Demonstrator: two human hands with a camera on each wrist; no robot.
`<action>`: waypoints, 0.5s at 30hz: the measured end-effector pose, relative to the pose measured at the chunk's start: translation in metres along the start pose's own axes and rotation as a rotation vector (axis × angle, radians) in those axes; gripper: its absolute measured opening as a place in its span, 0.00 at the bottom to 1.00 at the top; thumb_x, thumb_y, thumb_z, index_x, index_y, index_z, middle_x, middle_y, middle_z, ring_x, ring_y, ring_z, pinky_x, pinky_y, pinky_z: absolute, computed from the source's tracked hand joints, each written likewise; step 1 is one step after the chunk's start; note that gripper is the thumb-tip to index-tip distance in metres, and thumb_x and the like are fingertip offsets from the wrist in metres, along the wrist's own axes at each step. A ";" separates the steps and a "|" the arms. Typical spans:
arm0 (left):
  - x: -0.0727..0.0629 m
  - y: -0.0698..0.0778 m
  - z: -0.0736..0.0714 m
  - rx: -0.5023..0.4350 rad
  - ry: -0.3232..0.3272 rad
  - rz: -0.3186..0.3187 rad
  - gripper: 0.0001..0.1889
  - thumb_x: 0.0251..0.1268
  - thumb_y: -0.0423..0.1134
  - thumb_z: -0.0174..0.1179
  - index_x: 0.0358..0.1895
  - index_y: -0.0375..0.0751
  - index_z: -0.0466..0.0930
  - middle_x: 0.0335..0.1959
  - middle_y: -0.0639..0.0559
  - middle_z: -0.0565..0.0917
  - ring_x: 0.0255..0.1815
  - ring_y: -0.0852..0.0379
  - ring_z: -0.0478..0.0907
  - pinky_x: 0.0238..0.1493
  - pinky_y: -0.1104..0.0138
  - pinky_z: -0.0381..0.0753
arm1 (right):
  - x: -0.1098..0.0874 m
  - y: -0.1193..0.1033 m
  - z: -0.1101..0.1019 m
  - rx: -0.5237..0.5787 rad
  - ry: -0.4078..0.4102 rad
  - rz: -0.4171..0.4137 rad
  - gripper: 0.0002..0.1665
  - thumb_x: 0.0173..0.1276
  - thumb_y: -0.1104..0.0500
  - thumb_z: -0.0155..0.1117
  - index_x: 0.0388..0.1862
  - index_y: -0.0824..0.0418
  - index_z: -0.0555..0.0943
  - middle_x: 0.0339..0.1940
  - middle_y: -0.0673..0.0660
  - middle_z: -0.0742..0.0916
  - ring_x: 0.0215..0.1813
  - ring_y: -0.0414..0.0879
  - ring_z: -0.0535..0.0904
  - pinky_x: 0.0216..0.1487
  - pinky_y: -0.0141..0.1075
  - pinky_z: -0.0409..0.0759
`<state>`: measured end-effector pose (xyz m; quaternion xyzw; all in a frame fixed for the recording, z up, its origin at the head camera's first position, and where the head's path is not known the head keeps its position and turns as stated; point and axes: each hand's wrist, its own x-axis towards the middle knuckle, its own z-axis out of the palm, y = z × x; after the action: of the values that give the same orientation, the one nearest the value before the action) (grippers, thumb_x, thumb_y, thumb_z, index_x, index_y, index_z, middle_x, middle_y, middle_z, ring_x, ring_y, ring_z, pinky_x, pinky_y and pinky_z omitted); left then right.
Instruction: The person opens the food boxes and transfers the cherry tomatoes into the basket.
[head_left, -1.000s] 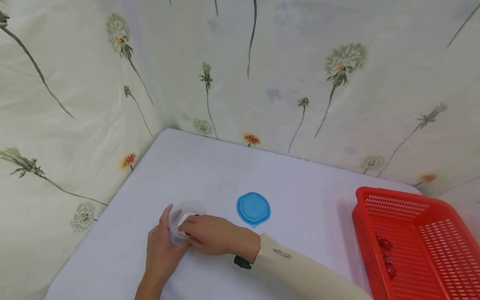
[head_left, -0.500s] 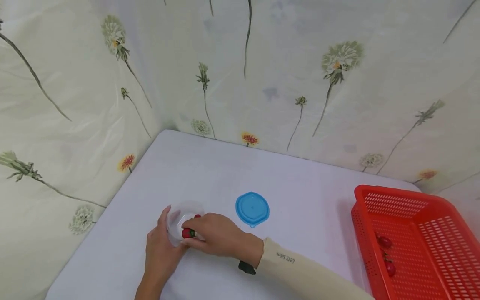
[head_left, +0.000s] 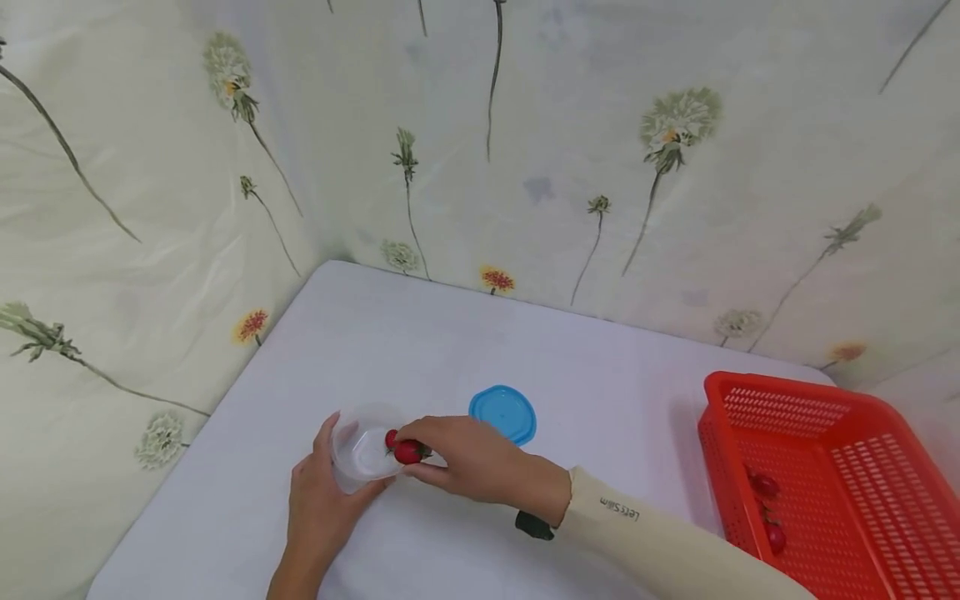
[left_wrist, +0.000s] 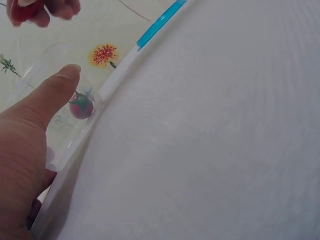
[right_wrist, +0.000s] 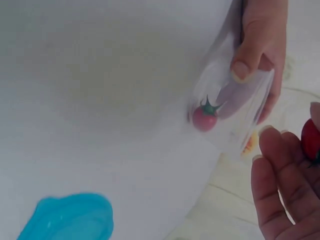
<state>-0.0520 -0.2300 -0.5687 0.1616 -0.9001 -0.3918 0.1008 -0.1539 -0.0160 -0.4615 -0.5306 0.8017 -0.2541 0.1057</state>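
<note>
My left hand (head_left: 321, 504) holds a small clear plastic container (head_left: 365, 458) from its left side, thumb and fingers spread around the wall. One cherry tomato (right_wrist: 204, 120) with a green calyx lies inside; the left wrist view also shows this tomato (left_wrist: 81, 106) through the clear side. Thumb and fingertips of my right hand (head_left: 487, 462) pinch another red cherry tomato (head_left: 408, 452) over the container's right rim. In the right wrist view only part of that held tomato (right_wrist: 311, 141) shows at the right edge.
A blue lid (head_left: 504, 410) lies flat on the white-covered table (head_left: 600, 375), partly behind the right hand. A red slotted basket (head_left: 825, 533) stands at the right with several cherry tomatoes (head_left: 765, 486) along its left side. Floral cloth (head_left: 540, 183) hangs behind the table.
My right hand has come up from inside the container and shifted right, bringing a tomato into plain sight in its fingertips. The left hand keeps its hold on the container.
</note>
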 end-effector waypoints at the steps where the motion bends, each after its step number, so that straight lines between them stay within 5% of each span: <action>1: 0.000 0.000 0.000 0.003 0.000 0.000 0.64 0.48 0.58 0.83 0.84 0.56 0.48 0.74 0.44 0.74 0.68 0.34 0.68 0.66 0.33 0.68 | -0.003 -0.001 -0.004 0.008 -0.007 0.011 0.23 0.75 0.50 0.71 0.64 0.56 0.80 0.52 0.46 0.88 0.50 0.34 0.84 0.52 0.22 0.80; 8: 0.000 0.003 0.000 -0.001 -0.023 -0.054 0.64 0.48 0.56 0.83 0.85 0.58 0.46 0.74 0.43 0.72 0.70 0.32 0.65 0.65 0.31 0.70 | -0.029 -0.006 -0.032 -0.015 -0.001 0.052 0.18 0.76 0.46 0.68 0.58 0.53 0.81 0.44 0.41 0.88 0.44 0.31 0.82 0.45 0.24 0.81; 15: -0.001 0.003 0.001 -0.011 -0.028 -0.066 0.65 0.48 0.58 0.83 0.85 0.58 0.46 0.75 0.44 0.72 0.71 0.31 0.64 0.65 0.31 0.70 | -0.063 -0.003 -0.057 -0.065 0.129 0.085 0.19 0.73 0.45 0.72 0.57 0.51 0.82 0.46 0.41 0.86 0.45 0.31 0.84 0.46 0.32 0.85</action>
<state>-0.0520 -0.2268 -0.5672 0.1854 -0.8934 -0.4021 0.0761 -0.1502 0.0565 -0.4175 -0.4818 0.8365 -0.2568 0.0473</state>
